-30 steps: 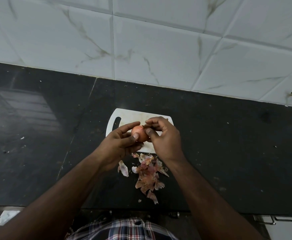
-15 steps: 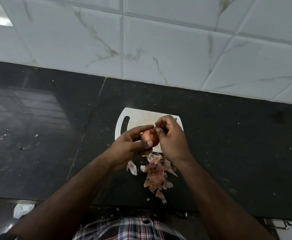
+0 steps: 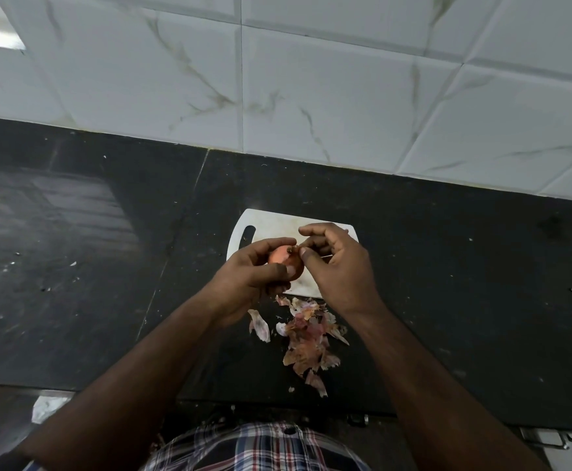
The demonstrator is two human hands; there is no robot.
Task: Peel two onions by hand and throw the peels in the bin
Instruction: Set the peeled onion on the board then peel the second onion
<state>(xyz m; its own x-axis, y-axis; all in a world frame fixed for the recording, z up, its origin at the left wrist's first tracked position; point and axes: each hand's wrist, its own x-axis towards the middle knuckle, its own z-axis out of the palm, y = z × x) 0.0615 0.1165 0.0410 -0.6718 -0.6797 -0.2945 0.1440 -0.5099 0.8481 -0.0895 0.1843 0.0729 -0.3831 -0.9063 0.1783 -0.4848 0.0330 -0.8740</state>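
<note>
My left hand (image 3: 250, 277) grips a small pinkish-orange onion (image 3: 282, 258) between thumb and fingers, above the near edge of a white cutting board (image 3: 271, 226). My right hand (image 3: 335, 263) has its thumb and curled fingers at the onion's top end, pinching a bit of dry skin there. A heap of pink and brown onion peels (image 3: 306, 341) lies on the black counter (image 3: 464, 283) just in front of the board, under my wrists. A second onion and a bin are not in view.
A white marble-patterned tile wall (image 3: 311, 90) rises behind the counter. The counter's front edge runs just in front of my checked shirt (image 3: 260, 447). A metal drawer handle (image 3: 549, 440) shows at the lower right. Small scraps dot the counter at the left.
The camera has shifted slightly, so the board and hands sit further right in view. My right fingers have worked at the onion's top end; the left hand has kept hold of the onion.
</note>
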